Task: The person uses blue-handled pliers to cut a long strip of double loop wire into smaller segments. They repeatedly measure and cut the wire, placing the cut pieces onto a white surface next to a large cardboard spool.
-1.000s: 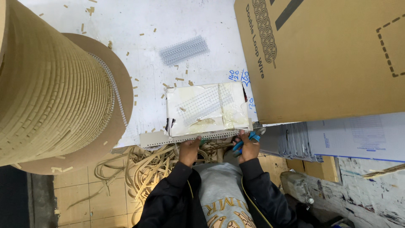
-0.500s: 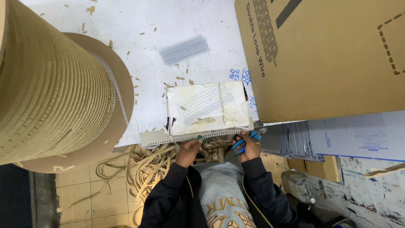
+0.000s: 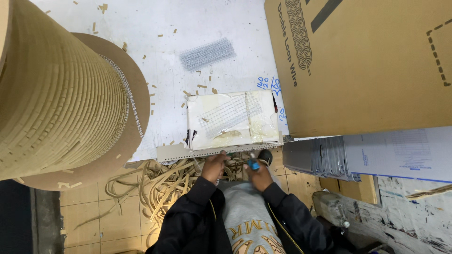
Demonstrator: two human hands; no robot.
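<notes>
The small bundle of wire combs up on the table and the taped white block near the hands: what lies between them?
In the head view, only white tabletop scattered with small tan paper scraps lies between the wire bundle and the white block.

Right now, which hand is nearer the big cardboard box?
Right. The right hand, gripping blue-handled cutters, sits below the table edge toward the cardboard box. The left hand is farther away, at the wire strip.

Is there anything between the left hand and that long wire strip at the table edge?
Nothing visible. The left hand reaches right up to the wire strip at the table edge, fingertips at it. The right hand, holding a blue-handled tool, is beside it, not between.
</notes>
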